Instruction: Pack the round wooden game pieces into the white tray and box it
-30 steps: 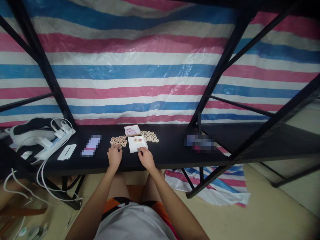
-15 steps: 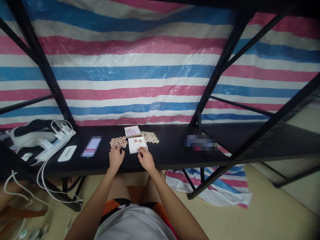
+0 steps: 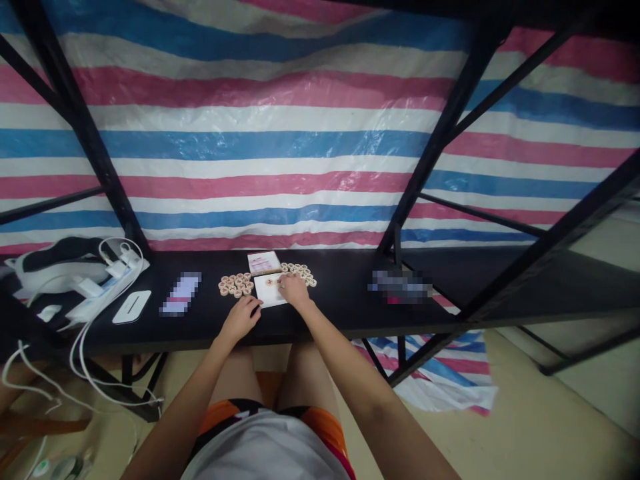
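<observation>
I sit at a black table (image 3: 340,313). A white square tray (image 3: 266,293) lies in front of me with round wooden game pieces in it. My right hand (image 3: 294,291) reaches over the tray's right side, fingers bent down onto a piece inside; what they pinch is too small to make out. My left hand (image 3: 243,315) rests on the table at the tray's lower left corner, fingers loosely curled. One group of round pieces (image 3: 235,285) lies left of the tray, another group (image 3: 300,271) to its upper right. A small pink and white booklet (image 3: 263,262) lies behind the tray.
At the left lie a white power strip with plugs and cables (image 3: 103,287), a flat white device (image 3: 131,306), a headset (image 3: 55,267) and a blurred item (image 3: 181,293). Another blurred item (image 3: 400,287) lies right. Black frame bars (image 3: 435,167) cross a striped tarp backdrop.
My right hand has moved forward from the tray's near edge onto the tray's right side. My left hand has slid right and back from the left pile toward the tray's corner.
</observation>
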Demonstrator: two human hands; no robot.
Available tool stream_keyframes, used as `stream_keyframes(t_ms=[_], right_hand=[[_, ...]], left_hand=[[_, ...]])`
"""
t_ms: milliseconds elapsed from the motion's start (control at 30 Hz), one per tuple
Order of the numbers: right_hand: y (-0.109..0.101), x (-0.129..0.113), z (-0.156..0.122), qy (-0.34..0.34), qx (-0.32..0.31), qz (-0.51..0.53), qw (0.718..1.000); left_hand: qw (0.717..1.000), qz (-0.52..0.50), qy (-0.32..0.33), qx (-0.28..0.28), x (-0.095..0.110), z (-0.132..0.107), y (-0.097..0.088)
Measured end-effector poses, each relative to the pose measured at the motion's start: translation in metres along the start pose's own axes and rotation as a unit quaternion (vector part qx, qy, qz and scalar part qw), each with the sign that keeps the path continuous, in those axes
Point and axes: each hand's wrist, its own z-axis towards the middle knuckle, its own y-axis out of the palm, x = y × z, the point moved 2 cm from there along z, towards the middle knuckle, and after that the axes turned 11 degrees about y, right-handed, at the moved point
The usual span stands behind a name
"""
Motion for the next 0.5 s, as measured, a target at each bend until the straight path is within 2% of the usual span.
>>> stream_keyframes(t_ms=[100, 367, 433, 500], right_hand=[[0.005, -0.002, 0.0, 0.01, -0.026, -0.017, 0.999], [0.01, -0.006, 0.004, 0.04, -0.02, -0.004, 0.999], [0.007, -0.007, 0.002, 0.037, -0.005, 0.023, 0.999], [0.004, -0.006, -0.008, 0.02, 0.039, 0.083, 0.996]], left_hand=[[1.0, -0.003, -0.012, -0.006, 0.0, 0.001, 0.0], [0.999, -0.004, -0.023, -0.022, -0.003, 0.0, 0.002], [0.999, -0.011, -0.027, -0.019, -0.003, 0.0, 0.001], [0.999, -0.028, -0.039, -0.009, -0.003, 0.0, 0.0]])
